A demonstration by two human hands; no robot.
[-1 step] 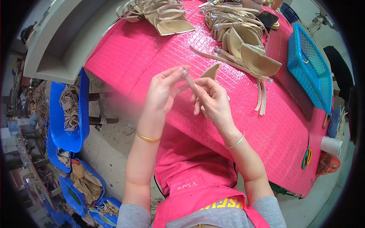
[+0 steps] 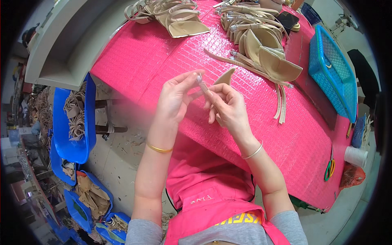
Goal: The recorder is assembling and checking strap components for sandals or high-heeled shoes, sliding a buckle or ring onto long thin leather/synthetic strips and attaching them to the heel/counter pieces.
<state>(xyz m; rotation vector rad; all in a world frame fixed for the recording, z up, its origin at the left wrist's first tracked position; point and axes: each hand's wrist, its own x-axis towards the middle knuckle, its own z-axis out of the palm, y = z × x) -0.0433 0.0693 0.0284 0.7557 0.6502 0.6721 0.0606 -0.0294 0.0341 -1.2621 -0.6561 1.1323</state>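
My left hand [image 2: 174, 97] pinches the buckle end of a narrow beige strap [image 2: 203, 86], where clear plastic wraps a small buckle. Lower on the same strap, the thumb and fingers of my right hand [image 2: 230, 108] are closed. A curved beige shoe-upper piece [image 2: 226, 76] pokes out behind the right hand; whether it joins the strap is hidden. Both hands are above the near side of the pink-covered table [image 2: 281, 151]. Beyond them, a row of beige shoe uppers [image 2: 281, 64] with straps and wrapped buckles lies overlapped, two strap ends hanging toward me.
Another pile of beige uppers [image 2: 188, 27] lies at the far left of the table. To the right are a turquoise basket [image 2: 347, 96], scissors [image 2: 329, 166] with green and yellow handles and a white spool [image 2: 356, 157]. Blue bins [image 2: 87, 141] with beige parts stand left, below a pale shelf [image 2: 61, 61].
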